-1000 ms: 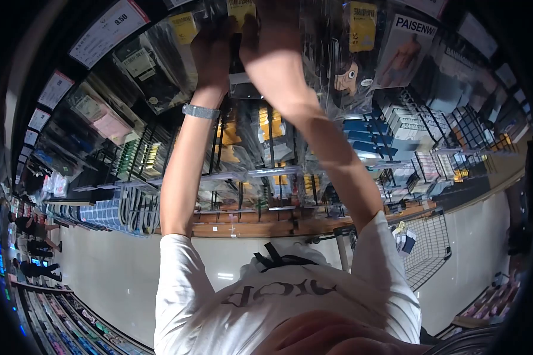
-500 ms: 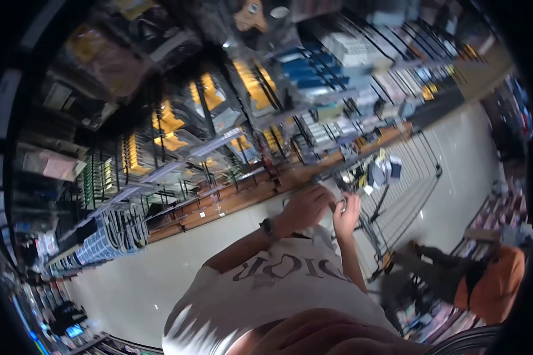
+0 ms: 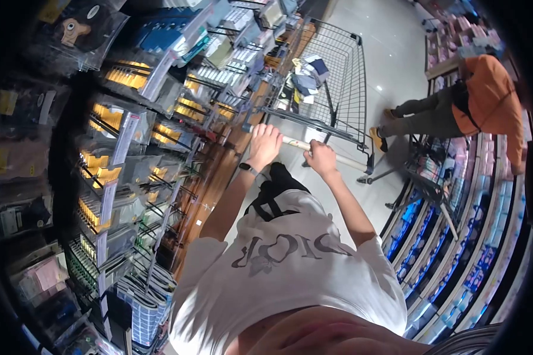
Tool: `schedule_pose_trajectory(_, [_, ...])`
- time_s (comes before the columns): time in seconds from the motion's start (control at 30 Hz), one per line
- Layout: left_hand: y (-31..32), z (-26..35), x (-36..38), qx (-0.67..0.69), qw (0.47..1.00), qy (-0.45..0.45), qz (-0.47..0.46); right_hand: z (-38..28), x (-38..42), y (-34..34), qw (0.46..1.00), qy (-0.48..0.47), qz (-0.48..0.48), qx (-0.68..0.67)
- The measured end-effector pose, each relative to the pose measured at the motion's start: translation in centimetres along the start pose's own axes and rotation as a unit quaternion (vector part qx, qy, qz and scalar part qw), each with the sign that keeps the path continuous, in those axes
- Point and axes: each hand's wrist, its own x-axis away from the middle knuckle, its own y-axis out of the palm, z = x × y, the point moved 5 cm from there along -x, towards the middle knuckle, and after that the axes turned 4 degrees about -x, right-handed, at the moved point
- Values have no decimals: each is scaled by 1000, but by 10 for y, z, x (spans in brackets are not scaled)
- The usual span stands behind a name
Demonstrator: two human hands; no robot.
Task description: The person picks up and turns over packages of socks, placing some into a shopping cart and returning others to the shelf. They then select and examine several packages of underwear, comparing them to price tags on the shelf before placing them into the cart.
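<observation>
My left hand (image 3: pixel 265 145), with a dark watch (image 3: pixel 245 167) on its wrist, lies over the left part of the shopping cart handle (image 3: pixel 295 142), fingers draped across the bar. Further right on the same bar, my right hand (image 3: pixel 321 158) is closed around it. Ahead of both hands stretches the wire shopping cart (image 3: pixel 349 65). Several small packaged items (image 3: pixel 306 80), some dark blue and grey, are heaped in its left side.
Racks of hanging packages (image 3: pixel 124 127) line the left, close to the cart. To the right, a person in an orange top (image 3: pixel 491 94) stands by another cart (image 3: pixel 432 177) and stocked shelves (image 3: pixel 474 236). Pale floor (image 3: pixel 391 65) runs between.
My hands were close together near the cart; now they are apart on its handle. The view has turned, so the cart now lies straight ahead and the other person appears higher.
</observation>
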Motion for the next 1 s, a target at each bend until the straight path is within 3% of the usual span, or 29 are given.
schedule_pose_trajectory(0.13, [3,22,27,9,1000,-19,1,44,55,-9,999,34,-6,37])
schedule_pose_trajectory(0.3, [0,48,67,8,998,-28,56,48,96,5,994,54,-16,93])
schedule_pose_trajectory(0.67, [-16,76,155,-44,996,-74,-39,23,188,11,990,-27,-139,-21])
schedule_pose_trajectory(0.83, [-31,83,215,-54,991,-71,-99,3,238,27,973,-14,-223,-63])
schedule_pose_trajectory(0.93, [-52,86,257,-52,990,-65,-114,-28,267,18,973,4,-209,-100])
schedule_pose_trajectory(1.0, [-63,81,273,-34,994,-59,-85,-47,283,14,976,-18,-137,-166])
